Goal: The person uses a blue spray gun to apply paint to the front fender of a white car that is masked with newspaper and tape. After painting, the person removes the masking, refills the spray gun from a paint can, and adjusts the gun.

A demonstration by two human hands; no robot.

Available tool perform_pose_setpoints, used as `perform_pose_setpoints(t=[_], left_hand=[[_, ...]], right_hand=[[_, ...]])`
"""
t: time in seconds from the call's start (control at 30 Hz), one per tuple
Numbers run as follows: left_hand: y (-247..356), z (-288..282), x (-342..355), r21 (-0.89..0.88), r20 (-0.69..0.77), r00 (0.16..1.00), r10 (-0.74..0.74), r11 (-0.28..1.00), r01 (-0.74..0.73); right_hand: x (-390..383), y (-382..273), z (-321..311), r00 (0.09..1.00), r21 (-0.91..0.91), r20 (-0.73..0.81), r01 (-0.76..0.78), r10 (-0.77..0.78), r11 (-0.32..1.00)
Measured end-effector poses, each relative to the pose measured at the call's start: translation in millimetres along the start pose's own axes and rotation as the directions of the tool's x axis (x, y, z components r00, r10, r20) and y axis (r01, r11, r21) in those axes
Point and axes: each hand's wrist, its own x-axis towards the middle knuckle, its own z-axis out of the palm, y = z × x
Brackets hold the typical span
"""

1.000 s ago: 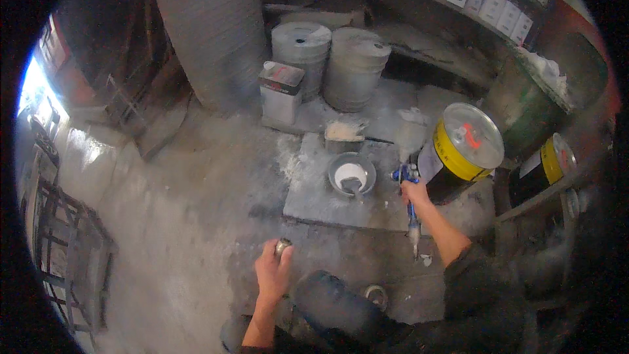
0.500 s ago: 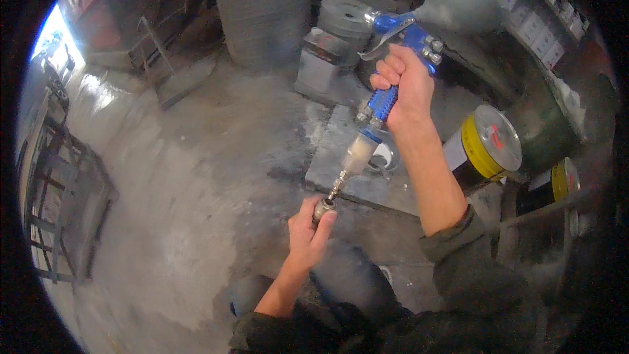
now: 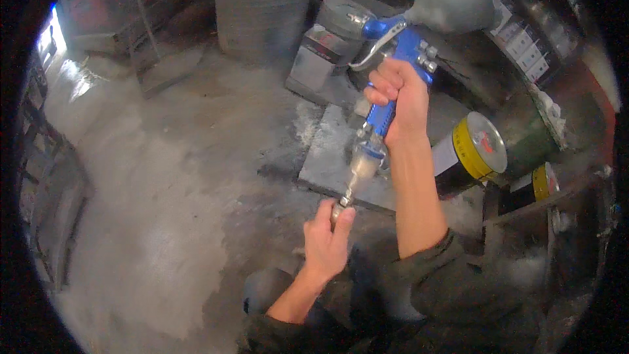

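My right hand (image 3: 407, 101) is wrapped round the handle of a blue spray gun (image 3: 380, 117), below its silver trigger. A grey cup (image 3: 455, 3) sits on the gun's upper end. Under the handle hangs a cloudy clear air filter (image 3: 363, 165) with a metal fitting at its lower end. My left hand (image 3: 325, 242) grips a metal hose coupler (image 3: 337, 211) between thumb and fingers, right at that fitting. Whether the two are locked together I cannot tell. Any hose below the coupler is hidden by my hand.
To the right stand a drum with a yellow band (image 3: 473, 147) and a smaller similar can (image 3: 540, 182). A square tin (image 3: 313, 59) and a round grey can (image 3: 344, 16) are beyond the gun. A metal frame (image 3: 49, 177) stands at left, a large grey cylinder (image 3: 262, 13) at the back.
The coupler in my left hand has come up onto the filter's fitting, where a gap showed before. My left hand has shifted right in view; the spray gun moved slightly left.
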Motion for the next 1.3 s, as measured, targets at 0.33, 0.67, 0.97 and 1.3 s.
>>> perform_pose_setpoints(t=[0.33, 0.67, 0.97, 1.3], left_hand=[[-50.0, 71.3, 23.5, 0.101, 0.339, 0.936, -0.094, 0.993, 0.063], [-92.0, 148.5, 81.0, 0.398, 0.492, 0.87, -0.025, 0.895, -0.199], [13.3, 270.4, 172.5, 0.369, 0.404, 0.753, 0.52, 0.66, -0.654], [16.1, 322.1, 205.2, 0.544, 0.713, 0.478, 0.514, 0.025, -0.839]], right_hand=[[-22.6, -28.8, -121.2, 0.856, -0.355, -0.452, 0.085, -0.25, 0.931], [-8.2, -62.9, -250.7, 0.677, -0.482, -0.633, 0.035, -0.376, 0.876], [11.4, -59.7, -295.7, 0.643, -0.742, -0.556, -0.097, -0.527, 0.664], [21.5, -43.0, -342.6, 0.67, -0.98, 0.124, 0.197, -0.732, 0.014]])
